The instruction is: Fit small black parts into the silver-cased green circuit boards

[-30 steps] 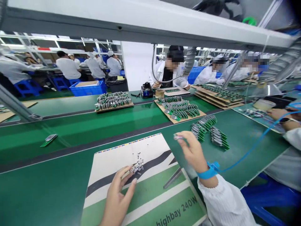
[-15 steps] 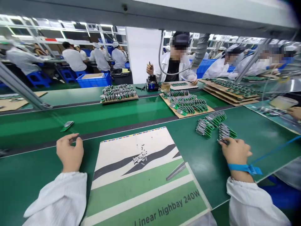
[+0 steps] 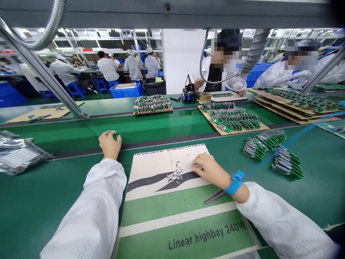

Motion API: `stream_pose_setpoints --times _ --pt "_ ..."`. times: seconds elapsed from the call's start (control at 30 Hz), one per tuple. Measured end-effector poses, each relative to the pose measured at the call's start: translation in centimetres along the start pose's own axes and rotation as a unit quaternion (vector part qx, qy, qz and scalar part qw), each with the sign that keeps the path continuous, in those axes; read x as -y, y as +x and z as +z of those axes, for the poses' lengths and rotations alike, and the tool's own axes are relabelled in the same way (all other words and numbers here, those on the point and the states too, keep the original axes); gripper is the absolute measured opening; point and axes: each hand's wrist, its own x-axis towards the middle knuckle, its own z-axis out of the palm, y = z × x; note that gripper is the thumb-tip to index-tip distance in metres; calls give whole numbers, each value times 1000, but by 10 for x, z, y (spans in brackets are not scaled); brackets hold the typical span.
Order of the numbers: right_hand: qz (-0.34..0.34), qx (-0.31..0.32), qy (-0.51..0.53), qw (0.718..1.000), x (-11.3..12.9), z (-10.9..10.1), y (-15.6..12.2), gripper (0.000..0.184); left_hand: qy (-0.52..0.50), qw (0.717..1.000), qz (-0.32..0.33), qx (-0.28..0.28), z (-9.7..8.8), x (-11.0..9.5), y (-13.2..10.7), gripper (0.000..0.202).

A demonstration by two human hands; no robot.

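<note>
Green workbench mat (image 3: 54, 201), bearing a printed card (image 3: 183, 230) reading "Linear highbay 240W". Right of the card: stacked green circuit boards (image 3: 269, 153). Left of the card: left hand (image 3: 109, 144), loosely curled, empty. On the card: right hand (image 3: 208, 169), grip unclear, just beside a cluster of small metal parts (image 3: 174, 175); tweezers (image 3: 215, 196) below that hand.

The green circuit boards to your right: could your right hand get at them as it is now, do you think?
Probably yes: the right hand rests on the printed sheet, and only green bench separates it from the green circuit boards.

text: "Linear highbay 240W" | on: printed green-striped card (image 3: 172, 212)
</note>
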Motion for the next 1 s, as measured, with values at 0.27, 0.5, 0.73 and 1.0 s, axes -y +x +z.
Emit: stream_pose_setpoints --times 0.27,0.5,0.73,1.0 --pt "-28 87 92 992 16 31 21 10 52 998 -36 25 13 -1 11 38" --pt "-30 103 148 983 10 33 17 11 68 988 -75 113 20 10 26 43" --pt "-44 97 170 980 16 32 12 13 1 981 -92 170 23 10 38 31" --pt "-58 82 220 970 13 27 12 10 -213 961 -114 134 -3 -6 16 35"
